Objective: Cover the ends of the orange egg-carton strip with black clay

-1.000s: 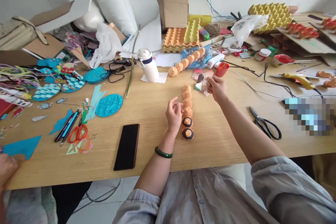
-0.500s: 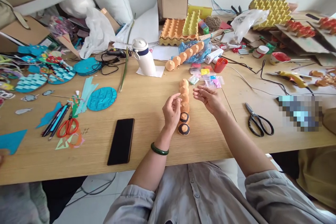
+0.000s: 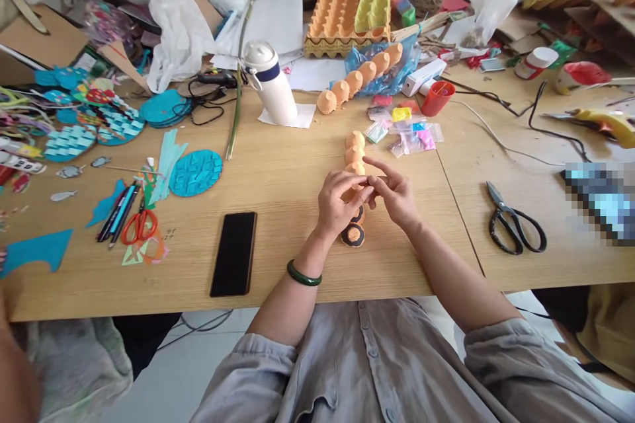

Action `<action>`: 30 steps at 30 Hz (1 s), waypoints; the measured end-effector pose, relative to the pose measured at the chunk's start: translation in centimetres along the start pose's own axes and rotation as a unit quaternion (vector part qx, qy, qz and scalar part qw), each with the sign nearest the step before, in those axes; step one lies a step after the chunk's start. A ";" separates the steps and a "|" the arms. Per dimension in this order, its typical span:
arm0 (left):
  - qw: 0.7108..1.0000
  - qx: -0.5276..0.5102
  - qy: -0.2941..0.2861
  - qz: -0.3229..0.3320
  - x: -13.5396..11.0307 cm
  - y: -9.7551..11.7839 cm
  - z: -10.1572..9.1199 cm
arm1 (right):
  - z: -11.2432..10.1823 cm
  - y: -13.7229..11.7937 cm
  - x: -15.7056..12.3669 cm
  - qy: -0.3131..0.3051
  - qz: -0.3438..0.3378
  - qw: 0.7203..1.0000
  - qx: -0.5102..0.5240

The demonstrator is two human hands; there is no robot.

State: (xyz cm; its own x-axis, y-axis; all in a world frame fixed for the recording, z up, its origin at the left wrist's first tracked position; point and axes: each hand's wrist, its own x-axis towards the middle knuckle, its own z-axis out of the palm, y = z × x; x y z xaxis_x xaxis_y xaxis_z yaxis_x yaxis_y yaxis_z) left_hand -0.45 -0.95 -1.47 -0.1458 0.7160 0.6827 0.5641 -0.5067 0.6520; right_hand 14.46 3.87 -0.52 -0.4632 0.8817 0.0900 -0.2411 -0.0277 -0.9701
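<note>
Above a strip of orange egg-carton cups (image 3: 354,153), my left hand (image 3: 338,203) and my right hand (image 3: 397,199) meet fingertip to fingertip. Both are closed in a pinch; whatever lies between the fingers is too small to make out. The strip runs away from me on the table, and my hands hide its middle cups. Dark rings circle the two nearest cups, the closest ring (image 3: 352,235) showing fully. Just beyond my right hand lie small plastic packets of coloured material (image 3: 415,139). A dark green bangle (image 3: 304,273) circles my left wrist.
A phone (image 3: 233,254) lies left, black-handled scissors (image 3: 516,219) right. Farther back stand a white flask (image 3: 272,89), a red cup (image 3: 437,98), another cup strip (image 3: 354,83) and egg trays (image 3: 331,16). Orange scissors (image 3: 139,226) and pens lie left. Part of another person shows at far left.
My hands, apart on either side of the cup strip before, have come together over it with fingertips touching. The view has shifted slightly, so the things at the back appear higher.
</note>
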 end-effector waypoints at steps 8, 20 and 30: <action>0.994 -0.017 0.014 -0.109 -0.3 0.2 -0.2 | 0.0 0.3 -0.7 -0.020 -0.070 0.996 -0.050; 0.986 -0.023 0.026 -0.165 -0.5 0.7 -0.3 | 0.9 0.0 -0.9 0.049 -0.087 0.987 -0.126; 0.999 0.027 -0.003 -0.039 0.0 0.9 -0.7 | 0.8 -0.9 -0.4 0.074 0.009 0.996 -0.046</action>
State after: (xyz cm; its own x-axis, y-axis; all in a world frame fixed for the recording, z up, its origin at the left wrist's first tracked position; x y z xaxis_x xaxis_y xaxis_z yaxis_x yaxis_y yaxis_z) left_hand -0.52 -1.72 -0.69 -0.1874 0.7552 0.6281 0.5938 -0.4223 0.6849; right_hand 14.18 3.13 0.51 -0.3349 0.9412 0.0449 -0.1511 -0.0067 -0.9885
